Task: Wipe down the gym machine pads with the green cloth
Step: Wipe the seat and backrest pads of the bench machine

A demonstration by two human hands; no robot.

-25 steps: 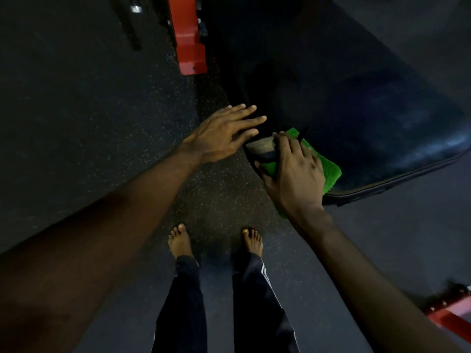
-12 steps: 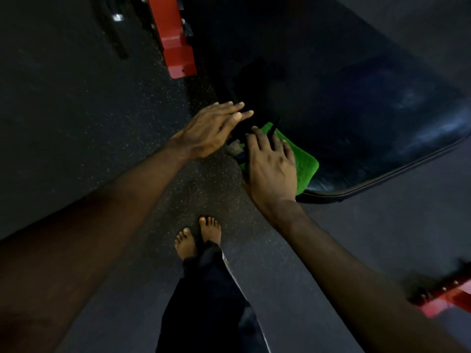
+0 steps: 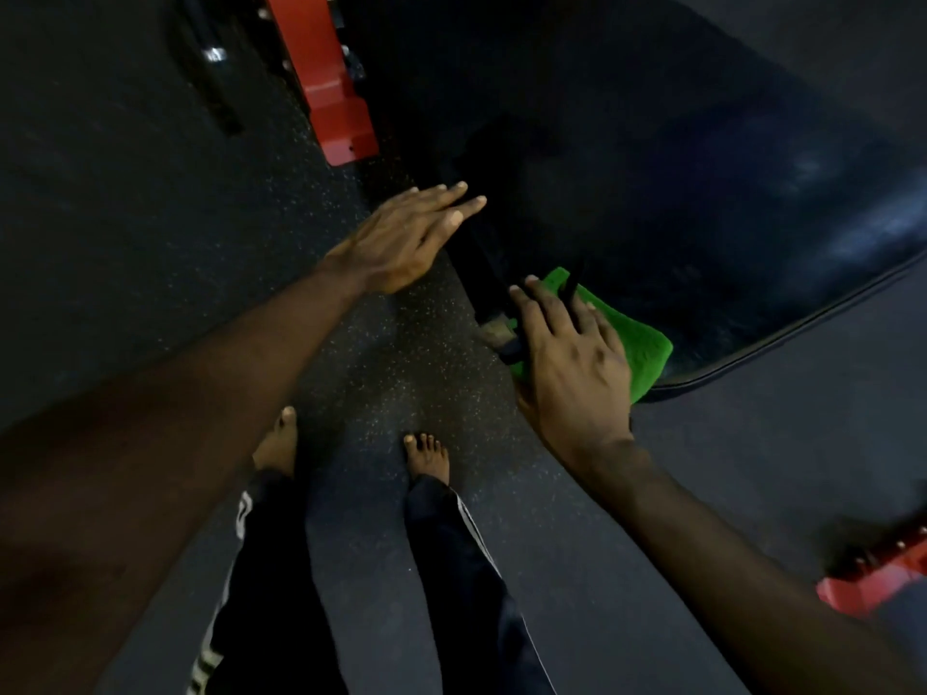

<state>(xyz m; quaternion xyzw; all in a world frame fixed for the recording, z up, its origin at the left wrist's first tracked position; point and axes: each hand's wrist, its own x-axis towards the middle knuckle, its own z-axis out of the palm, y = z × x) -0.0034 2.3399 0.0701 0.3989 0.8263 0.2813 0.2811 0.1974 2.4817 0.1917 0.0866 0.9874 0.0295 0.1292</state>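
The cloth (image 3: 639,341) was bright green against the glossy black pad (image 3: 702,193). Left of the pad the frame (image 3: 321,77) was red; the floor (image 3: 401,373) was dark grey with pale speckles, the trousers (image 3: 466,569) black with white stripes.

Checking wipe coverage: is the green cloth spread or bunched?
Spread flat: the green cloth lies smooth on the pad, under the right hand.

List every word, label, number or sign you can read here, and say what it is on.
No text here reads clearly.
On the left trouser leg: white marks, perhaps lettering, too blurred to read.
At the corner of the black pad, beside the green cloth: a pale tag, too blurred to read.
On the red frame: no writing visible.
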